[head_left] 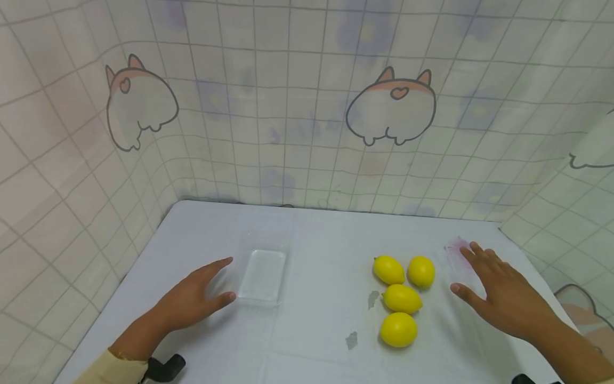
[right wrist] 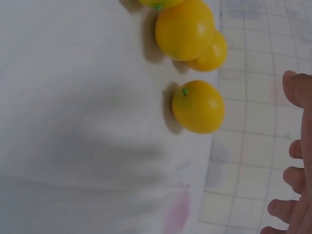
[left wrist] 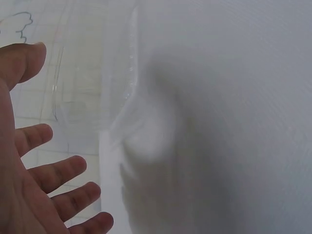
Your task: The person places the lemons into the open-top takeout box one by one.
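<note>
A transparent plastic box [head_left: 263, 274] stands on the left half of the white-covered table. Just to its left hovers my left hand [head_left: 189, 298], thumb and fingers spread apart and holding nothing. In the left wrist view the box wall [left wrist: 97, 73] appears beyond the fingertips. Several yellow lemons lie in a cluster right of the middle: a near lemon [head_left: 398, 329], a lemon [head_left: 402, 298] behind it, and a far pair, left lemon [head_left: 389, 270] and right lemon [head_left: 421, 272]. My right hand [head_left: 508, 293] is held to the right of them, fingers extended, touching no lemon.
A pinkish patch [head_left: 458, 250] marks the table by the right fingertips. Two small grey patches, one nearer [head_left: 352, 340], lie left of the lemons. Checked fabric [head_left: 307, 117] with cartoon prints hangs behind the table and at both sides.
</note>
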Demonstrator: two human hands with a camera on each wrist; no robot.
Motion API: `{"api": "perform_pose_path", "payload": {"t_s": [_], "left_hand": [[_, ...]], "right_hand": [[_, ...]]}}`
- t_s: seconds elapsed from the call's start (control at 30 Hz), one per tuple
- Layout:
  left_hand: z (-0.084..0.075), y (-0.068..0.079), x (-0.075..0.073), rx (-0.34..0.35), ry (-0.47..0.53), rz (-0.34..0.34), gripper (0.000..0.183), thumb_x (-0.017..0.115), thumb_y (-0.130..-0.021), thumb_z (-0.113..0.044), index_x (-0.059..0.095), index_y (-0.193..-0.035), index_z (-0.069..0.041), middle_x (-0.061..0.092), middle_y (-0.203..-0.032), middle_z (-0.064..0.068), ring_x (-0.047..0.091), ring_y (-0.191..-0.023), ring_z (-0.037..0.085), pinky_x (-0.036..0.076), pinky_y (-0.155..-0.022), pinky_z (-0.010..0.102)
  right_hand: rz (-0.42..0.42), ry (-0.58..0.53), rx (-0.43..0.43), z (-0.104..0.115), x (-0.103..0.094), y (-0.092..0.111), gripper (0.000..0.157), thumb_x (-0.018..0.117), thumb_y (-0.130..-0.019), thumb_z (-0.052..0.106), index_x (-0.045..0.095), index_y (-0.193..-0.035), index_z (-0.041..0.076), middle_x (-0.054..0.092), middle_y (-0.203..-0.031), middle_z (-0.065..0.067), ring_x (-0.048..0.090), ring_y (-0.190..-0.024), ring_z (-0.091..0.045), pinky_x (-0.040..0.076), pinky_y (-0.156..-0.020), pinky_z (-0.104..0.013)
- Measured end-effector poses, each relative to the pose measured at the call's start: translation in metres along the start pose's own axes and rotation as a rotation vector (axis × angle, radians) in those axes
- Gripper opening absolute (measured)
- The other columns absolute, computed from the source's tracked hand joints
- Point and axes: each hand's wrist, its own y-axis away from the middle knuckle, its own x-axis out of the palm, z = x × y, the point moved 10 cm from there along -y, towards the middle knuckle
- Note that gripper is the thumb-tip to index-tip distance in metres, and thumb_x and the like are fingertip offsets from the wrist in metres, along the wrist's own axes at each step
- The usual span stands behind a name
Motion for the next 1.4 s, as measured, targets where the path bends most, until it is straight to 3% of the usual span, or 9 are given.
{"api": "perform_pose_path", "payload": {"t_s": [0.13,0.3,0.53,1.07,1.4], "left_hand": [[0.002,0.002,0.003,-0.003,0.029,0.014,0.082,0.066,-0.094,-0.059,0.039,-0.159,-0.016,0.042,-0.158,0.015,0.039,-0.144,0.042,0.034,-0.113,0.063],[0.004,0.002,0.006,-0.002,0.063,0.016,0.08,0.066,-0.096,-0.057,0.038,-0.159,-0.018,0.044,-0.157,0.014,0.038,-0.144,0.042,0.034,-0.113,0.064],[0.008,0.005,0.012,-0.01,0.083,0.028,0.078,0.064,-0.097,-0.057,0.036,-0.16,-0.021,0.053,-0.151,0.011,0.041,-0.143,0.04,0.036,-0.11,0.065],[0.006,0.004,0.012,-0.019,0.072,0.031,0.075,0.064,-0.097,-0.056,0.039,-0.159,-0.021,0.057,-0.146,0.011,0.049,-0.137,0.039,0.039,-0.107,0.065],[0.007,0.001,0.013,-0.017,0.052,0.015,0.075,0.063,-0.098,-0.057,0.037,-0.159,-0.024,0.059,-0.144,0.01,0.05,-0.136,0.038,0.04,-0.107,0.065]], "right_hand": [[0.021,0.0,-0.002,0.004,0.005,-0.007,0.095,0.053,-0.098,0.066,0.018,-0.164,0.008,0.018,-0.166,-0.025,0.024,-0.144,-0.056,0.024,-0.107,-0.078],[0.011,0.002,-0.022,0.006,0.01,-0.015,0.095,0.055,-0.096,0.068,0.028,-0.161,0.003,0.03,-0.161,-0.028,0.035,-0.138,-0.056,0.03,-0.105,-0.076],[0.02,-0.043,-0.024,0.002,0.022,-0.024,0.089,0.063,-0.097,0.058,0.032,-0.158,0.001,0.037,-0.156,-0.029,0.039,-0.136,-0.054,0.033,-0.105,-0.074],[0.102,-0.098,0.037,-0.001,0.048,-0.044,0.087,0.064,-0.096,0.058,0.035,-0.158,0.005,0.039,-0.154,-0.03,0.038,-0.137,-0.054,0.031,-0.106,-0.075],[0.109,-0.135,-0.018,-0.001,0.06,-0.054,0.09,0.071,-0.092,0.056,0.036,-0.158,0.006,0.044,-0.154,-0.026,0.042,-0.137,-0.051,0.034,-0.106,-0.072]]}}
